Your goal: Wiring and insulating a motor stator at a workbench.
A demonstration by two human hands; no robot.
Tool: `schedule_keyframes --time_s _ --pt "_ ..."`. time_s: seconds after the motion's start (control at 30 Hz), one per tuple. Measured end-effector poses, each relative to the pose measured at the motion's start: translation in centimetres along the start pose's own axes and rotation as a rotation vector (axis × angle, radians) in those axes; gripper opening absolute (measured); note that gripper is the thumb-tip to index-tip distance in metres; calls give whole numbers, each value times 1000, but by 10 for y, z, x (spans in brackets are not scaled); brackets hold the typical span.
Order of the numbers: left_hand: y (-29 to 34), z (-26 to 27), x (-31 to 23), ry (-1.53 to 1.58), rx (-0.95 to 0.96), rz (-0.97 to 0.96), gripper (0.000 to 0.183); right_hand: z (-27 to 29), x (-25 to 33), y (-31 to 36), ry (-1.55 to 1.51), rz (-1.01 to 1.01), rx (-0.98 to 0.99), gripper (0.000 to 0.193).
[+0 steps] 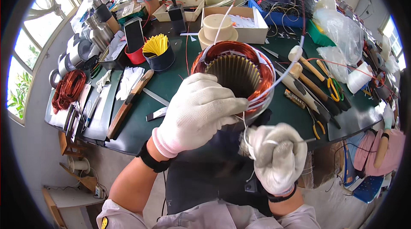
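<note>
A motor stator (233,67) stands upright on the table, its ring of copper windings (267,74) wrapped in white lacing. My left hand (203,111), in a white knit glove, rests against the near left rim. Its thumb and fingertips close on a white cord (245,122) at the near edge of the winding. Close by on the right, my gloved right hand (280,156) is a fist, slightly blurred, with the cord running into it. A thin rod sticks out from the right side of this fist; its other end is hidden.
Behind the stator stand a cream round block (217,27) and a white box (252,32). Mallets (310,68), pliers (319,128) and scissors (336,87) lie right. A wooden-handled tool (128,107), yellow strips (156,45) and a copper coil (68,89) are left. People sit nearby.
</note>
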State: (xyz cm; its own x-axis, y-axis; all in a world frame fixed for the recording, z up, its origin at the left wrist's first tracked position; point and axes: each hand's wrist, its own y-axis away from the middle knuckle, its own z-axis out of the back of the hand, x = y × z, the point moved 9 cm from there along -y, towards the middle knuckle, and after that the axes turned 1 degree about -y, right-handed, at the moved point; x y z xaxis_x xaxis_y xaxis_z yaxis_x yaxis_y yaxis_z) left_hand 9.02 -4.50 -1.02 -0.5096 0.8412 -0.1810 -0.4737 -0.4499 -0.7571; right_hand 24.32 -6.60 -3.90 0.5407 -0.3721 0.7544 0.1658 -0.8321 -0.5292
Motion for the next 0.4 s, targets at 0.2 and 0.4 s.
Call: schedule_keyframes --time_s 0.2,0.4 --pt "-16 8 -2 92 36 26 32 -12 18 0 134 -27 -116 29" --pt "-1 4 6 105 51 19 37 -7 12 2 177 -268 -134 28"
